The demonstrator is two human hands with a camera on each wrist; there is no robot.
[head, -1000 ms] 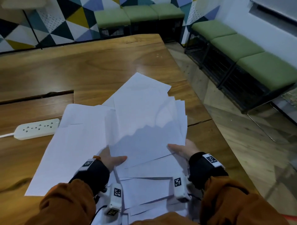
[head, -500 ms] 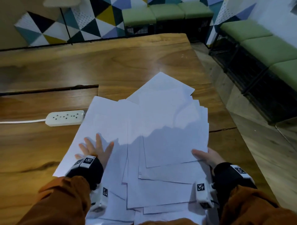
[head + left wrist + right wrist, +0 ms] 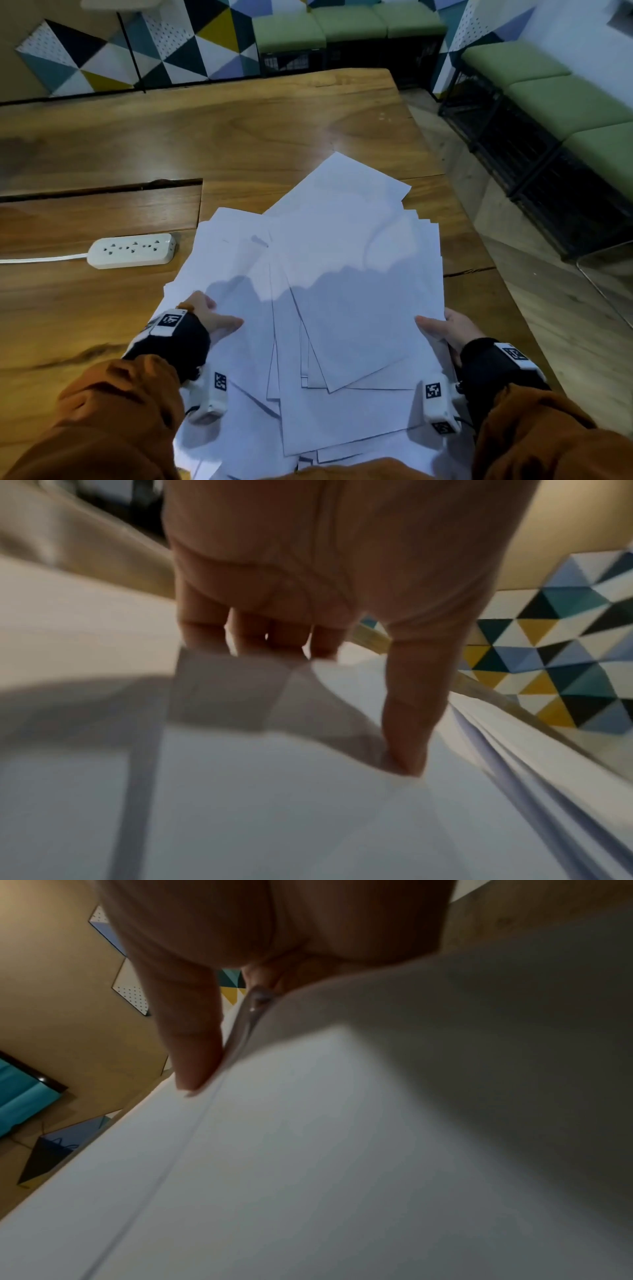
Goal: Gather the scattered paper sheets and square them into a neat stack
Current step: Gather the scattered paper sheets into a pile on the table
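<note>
Both hands grip the fanned paper sheets (image 3: 342,291) between them: my left hand (image 3: 209,317) pinches the left edge, thumb on top and fingers beneath, while my right hand (image 3: 452,330) clasps the right edge. Unsquared, they rest on the wooden counter (image 3: 239,137), near a power strip (image 3: 132,250).

left hand (image 3: 209,317) now pinches the paper sheets' (image 3: 342,274) left edge.

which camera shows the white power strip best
The head view: the power strip lies whole on the wooden table, left of the paper sheets. Neither wrist view shows it.
</note>
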